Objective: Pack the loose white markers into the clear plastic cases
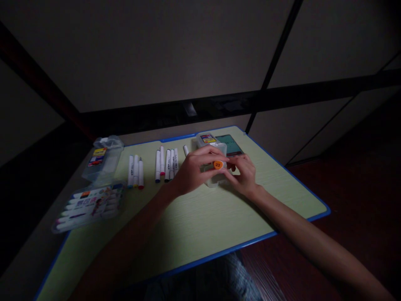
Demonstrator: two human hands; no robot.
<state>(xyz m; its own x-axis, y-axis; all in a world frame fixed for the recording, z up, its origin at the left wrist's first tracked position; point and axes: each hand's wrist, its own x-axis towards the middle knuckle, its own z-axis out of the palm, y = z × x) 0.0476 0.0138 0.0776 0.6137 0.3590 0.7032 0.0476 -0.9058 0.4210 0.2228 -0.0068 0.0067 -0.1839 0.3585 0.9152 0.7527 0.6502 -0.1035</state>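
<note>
Blue-edged counter (194, 225) supports white markers (135, 170) and transparent plastic cases (110, 162) left of the left grip (194, 169); smartphone (231, 144) beyond the right grip (246, 173).

Can read a dark "23" on the orange round end (218, 164) between the fingers (209, 159). Cannot make out digits on the phone (231, 145), print on the white markers (167, 165), marker case (90, 205) or clear box (97, 156).
</note>
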